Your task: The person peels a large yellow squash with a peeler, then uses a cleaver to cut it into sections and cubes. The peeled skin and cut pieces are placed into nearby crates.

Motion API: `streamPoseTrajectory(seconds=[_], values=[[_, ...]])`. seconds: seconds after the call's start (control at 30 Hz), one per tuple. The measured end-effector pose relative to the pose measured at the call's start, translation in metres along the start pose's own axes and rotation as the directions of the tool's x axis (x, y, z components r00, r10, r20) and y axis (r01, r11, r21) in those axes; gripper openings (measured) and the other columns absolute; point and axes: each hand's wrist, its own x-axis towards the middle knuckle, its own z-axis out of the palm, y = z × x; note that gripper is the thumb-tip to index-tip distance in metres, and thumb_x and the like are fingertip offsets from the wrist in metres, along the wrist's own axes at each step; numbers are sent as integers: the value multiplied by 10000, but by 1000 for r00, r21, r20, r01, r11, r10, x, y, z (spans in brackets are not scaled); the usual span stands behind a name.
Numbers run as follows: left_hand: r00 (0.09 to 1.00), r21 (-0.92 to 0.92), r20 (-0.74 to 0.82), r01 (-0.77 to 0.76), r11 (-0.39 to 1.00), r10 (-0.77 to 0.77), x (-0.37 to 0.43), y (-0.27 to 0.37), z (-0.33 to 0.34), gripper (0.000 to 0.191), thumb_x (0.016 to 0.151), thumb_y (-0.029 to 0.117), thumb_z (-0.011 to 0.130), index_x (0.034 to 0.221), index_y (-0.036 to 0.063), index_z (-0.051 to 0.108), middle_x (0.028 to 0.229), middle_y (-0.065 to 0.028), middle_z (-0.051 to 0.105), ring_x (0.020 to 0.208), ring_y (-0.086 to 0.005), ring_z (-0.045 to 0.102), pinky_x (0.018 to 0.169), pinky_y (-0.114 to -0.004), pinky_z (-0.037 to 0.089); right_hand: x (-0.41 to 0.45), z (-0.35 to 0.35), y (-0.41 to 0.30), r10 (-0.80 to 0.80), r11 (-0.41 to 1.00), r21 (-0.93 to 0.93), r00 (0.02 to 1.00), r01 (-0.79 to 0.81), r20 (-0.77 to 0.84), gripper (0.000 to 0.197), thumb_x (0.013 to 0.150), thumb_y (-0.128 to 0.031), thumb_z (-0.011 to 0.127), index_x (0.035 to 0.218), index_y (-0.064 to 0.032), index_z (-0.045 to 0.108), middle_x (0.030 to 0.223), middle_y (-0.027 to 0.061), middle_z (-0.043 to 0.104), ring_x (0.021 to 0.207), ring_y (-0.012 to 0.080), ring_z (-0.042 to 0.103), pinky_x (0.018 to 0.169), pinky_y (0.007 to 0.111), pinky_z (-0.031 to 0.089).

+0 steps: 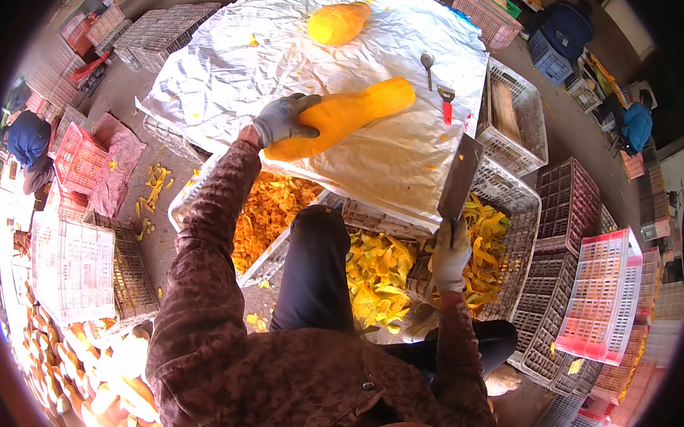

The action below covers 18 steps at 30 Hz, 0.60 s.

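Observation:
My left hand (289, 119), in a light work glove, grips the thick near end of a peeled orange squash (352, 114), which lies slantwise on a crinkled white sheet (228, 77) over the table. My gloved right hand (452, 255) holds a cleaver (461, 176) by its handle. The wide blade points away from me along the sheet's right edge, apart from the squash. A second peeled squash (337, 24) rests farther back. Right of the long squash lie a metal spoon (427, 62) and a peeler with a red handle (447, 106).
Squash pulp (273, 210) fills a crate at my left knee. Yellow peelings (379, 272) lie between my legs and in the crate (518, 232) at right. Stacked plastic crates (599, 293) stand at my right, whole squashes (77, 368) lie behind left, and other people (637, 123) sit farther off.

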Motion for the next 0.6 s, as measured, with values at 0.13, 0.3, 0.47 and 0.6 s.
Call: streamPoseTrajectory(seconds=[0.13, 0.3, 0.47, 0.6], values=[[987, -32, 134, -90, 995, 94, 17, 21, -2, 870, 729, 410, 817, 1478, 156, 456, 1418, -190, 516, 1302, -381, 501, 1093, -424, 411, 52, 29, -28, -242, 917, -257, 937, 306, 251, 248, 1011, -188, 531, 1200, -29, 555, 855, 236, 676, 730, 389, 697, 584, 465, 529], [990, 23, 125, -74, 997, 71, 25, 18, 6, 882, 720, 462, 802, 1487, 210, 445, 1407, -150, 536, 1244, -360, 561, 1031, -405, 464, 109, 67, -63, 88, 968, -251, 921, 11, 378, 268, 1004, -298, 504, 1131, -71, 567, 907, 217, 695, 835, 436, 666, 736, 528, 512], [990, 95, 139, -51, 994, 37, 23, 26, 2, 885, 740, 501, 778, 1499, 219, 420, 1412, -155, 530, 1245, -366, 559, 1029, -417, 464, 131, 86, -68, 37, 933, -343, 921, 108, 389, 247, 993, -306, 506, 1065, -77, 567, 896, 191, 702, 846, 417, 670, 740, 522, 511], [989, 100, 143, -47, 994, 33, 21, 27, 3, 878, 748, 470, 782, 1503, 217, 410, 1411, -178, 522, 1231, -386, 562, 1033, -436, 461, 139, 89, -79, 23, 915, -369, 894, 161, 447, 260, 994, -314, 491, 1054, -74, 569, 893, 186, 704, 855, 414, 670, 753, 526, 508]])
